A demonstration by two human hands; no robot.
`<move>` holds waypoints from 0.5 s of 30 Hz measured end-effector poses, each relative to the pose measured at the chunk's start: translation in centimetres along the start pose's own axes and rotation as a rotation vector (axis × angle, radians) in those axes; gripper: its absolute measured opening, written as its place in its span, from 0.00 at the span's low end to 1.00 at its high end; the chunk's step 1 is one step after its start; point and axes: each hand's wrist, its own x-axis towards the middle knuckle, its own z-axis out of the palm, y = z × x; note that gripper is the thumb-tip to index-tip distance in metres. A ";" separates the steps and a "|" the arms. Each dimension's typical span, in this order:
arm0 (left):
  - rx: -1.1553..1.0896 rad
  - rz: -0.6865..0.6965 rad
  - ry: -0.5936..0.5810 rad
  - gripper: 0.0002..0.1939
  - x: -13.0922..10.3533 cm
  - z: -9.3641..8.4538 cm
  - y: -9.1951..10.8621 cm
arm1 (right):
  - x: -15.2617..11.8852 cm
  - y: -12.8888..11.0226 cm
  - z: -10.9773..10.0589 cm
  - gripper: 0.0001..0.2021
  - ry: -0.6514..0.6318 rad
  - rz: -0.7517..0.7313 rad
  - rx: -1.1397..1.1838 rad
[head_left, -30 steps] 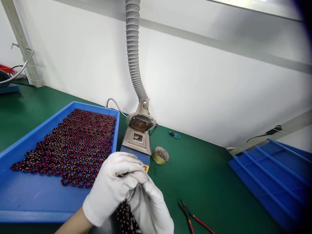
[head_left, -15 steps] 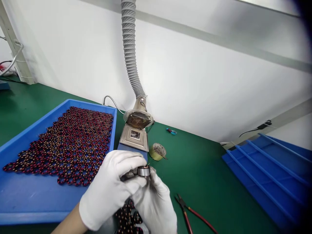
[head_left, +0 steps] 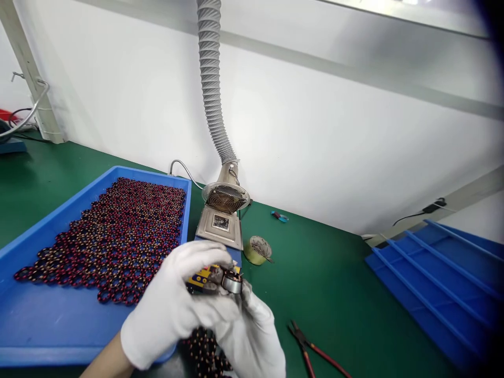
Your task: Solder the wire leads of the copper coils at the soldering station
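Observation:
Both of my hands wear white gloves with darkened fingertips and meet at the lower middle. A small metal ring with dark windings [head_left: 232, 282] is between them. My right hand [head_left: 258, 328] grips its right side from below. My left hand [head_left: 177, 302] curves round its left side, thumb and fingers at the ring. Beneath the hands lie several dark wound rings [head_left: 205, 354]. Just beyond the ring is a blue device with a yellow label [head_left: 199, 278], partly covered by my left fingers.
A blue tray [head_left: 51, 328] with many wound rings is on the left. A metal heating unit [head_left: 220, 226] under a grey hose [head_left: 210, 79], a small round tin [head_left: 258, 250], red-handled pliers [head_left: 305, 344] and blue ribbed panels [head_left: 429, 283] stand around.
My left hand has shifted slightly left and its fingers have spread a little, uncovering the yellow label. The ring has tilted, showing its top. The whole view has shifted slightly.

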 end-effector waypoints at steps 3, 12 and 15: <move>0.118 0.073 -0.066 0.21 -0.1 0.0 0.3 | -0.1 -0.2 -0.2 0.08 -0.022 0.024 0.001; -0.415 -0.201 0.129 0.07 -0.2 -0.1 -0.4 | 0.5 0.7 -0.1 0.12 -0.073 0.034 -0.005; -0.493 -0.325 0.231 0.05 0.0 -0.6 0.1 | 0.6 0.5 -0.4 0.13 -0.049 0.045 -0.039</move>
